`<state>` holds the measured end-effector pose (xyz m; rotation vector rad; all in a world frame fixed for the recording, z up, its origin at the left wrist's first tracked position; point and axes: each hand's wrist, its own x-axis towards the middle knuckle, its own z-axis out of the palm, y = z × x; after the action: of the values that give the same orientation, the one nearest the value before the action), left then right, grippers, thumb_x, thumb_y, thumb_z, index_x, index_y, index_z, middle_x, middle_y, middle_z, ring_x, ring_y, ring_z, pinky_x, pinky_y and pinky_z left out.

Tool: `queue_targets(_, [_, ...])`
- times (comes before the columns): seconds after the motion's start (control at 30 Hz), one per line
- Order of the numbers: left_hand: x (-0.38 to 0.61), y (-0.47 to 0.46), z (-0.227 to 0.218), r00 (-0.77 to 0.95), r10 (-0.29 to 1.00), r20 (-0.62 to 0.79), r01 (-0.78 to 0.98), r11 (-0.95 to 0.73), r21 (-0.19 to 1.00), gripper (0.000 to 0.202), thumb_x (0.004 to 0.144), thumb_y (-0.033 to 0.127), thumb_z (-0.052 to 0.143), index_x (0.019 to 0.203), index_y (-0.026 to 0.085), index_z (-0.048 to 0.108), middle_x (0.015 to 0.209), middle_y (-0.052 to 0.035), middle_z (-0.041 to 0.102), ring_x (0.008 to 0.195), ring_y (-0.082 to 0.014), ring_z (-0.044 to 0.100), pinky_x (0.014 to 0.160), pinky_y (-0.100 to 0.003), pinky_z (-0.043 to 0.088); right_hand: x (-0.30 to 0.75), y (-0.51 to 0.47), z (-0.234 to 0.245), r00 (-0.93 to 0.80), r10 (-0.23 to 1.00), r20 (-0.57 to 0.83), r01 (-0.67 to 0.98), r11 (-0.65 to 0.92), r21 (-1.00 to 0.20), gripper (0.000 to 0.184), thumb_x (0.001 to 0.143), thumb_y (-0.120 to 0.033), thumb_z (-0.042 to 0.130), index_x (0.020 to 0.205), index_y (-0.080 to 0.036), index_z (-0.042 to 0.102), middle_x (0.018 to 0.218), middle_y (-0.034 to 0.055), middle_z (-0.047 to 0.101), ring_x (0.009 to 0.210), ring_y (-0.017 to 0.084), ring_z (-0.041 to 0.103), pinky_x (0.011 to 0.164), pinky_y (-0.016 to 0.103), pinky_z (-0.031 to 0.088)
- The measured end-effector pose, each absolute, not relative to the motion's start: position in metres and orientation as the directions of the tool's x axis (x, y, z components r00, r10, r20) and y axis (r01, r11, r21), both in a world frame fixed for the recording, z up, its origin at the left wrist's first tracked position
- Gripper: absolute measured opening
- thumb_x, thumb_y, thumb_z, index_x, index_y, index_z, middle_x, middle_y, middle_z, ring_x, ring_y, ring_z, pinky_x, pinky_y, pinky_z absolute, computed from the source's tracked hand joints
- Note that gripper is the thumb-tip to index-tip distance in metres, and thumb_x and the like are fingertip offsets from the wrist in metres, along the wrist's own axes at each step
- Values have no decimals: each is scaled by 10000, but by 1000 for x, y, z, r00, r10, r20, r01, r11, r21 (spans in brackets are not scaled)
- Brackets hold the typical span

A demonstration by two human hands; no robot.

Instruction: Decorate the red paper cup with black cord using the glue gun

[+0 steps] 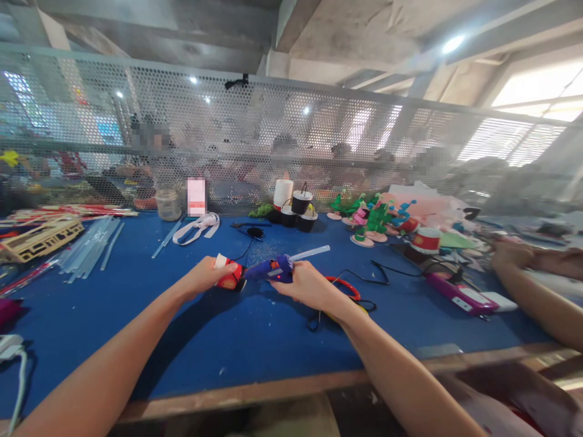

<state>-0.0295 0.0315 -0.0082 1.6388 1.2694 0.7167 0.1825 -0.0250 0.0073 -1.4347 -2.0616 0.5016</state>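
Near the middle of the blue table (191,358), my left hand (210,273) is closed around a small red paper cup (230,276) with a white rim, which lies tipped on its side. My right hand (305,280) grips a blue hot glue gun (273,269), its nozzle pointing left at the dark end of the cup. Whether the nozzle touches the cup I cannot tell. A clear glue stick (312,252) juts out of the back of the gun. Under my right wrist lie a red-handled tool (348,286) and a black cord.
Clear glue sticks (91,243) and a wooden lattice piece (43,240) lie at left. Small black buckets (301,202) and green plant figures (376,218) stand at the back. A purple power strip (462,294) is at right, near another person's arm (537,291). A perforated metal screen (255,139) rises behind.
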Motion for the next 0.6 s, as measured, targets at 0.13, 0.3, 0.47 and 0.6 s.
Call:
queue_targets(0.13, [-29,32,-9,307,947,-89,410,-48,911,365,567,460,615,662,108,633,542,-3,577,525,-129,482,503,-234,337,184,-23,8,-236,936,261,727,348,-591,215,698,-235,515,496,-188,458,365,-47,431,372,91,431,419,210,325])
queue_targets(0.3, [-28,34,-11,324,942,-86,393,-51,918,362,562,455,621,662,107,643,545,-14,587,522,-126,481,503,-232,330,185,-23,10,-208,933,294,749,345,-565,216,699,-238,521,495,-184,472,361,-46,426,397,99,438,435,217,322])
queue_targets(0.47, [-29,33,-11,300,951,-75,422,-62,904,370,576,479,606,623,112,607,524,10,551,501,-110,453,499,-225,308,182,-25,9,-290,912,290,754,404,-517,220,703,-218,512,488,-183,486,364,-39,423,433,113,471,466,218,338])
queue_targets(0.6, [-28,32,-10,297,951,-81,412,-52,910,376,574,479,609,639,109,616,529,6,556,505,-112,461,502,-228,321,183,-23,8,-273,919,286,753,389,-531,231,700,-230,519,479,-187,464,361,-43,415,416,104,457,442,210,334])
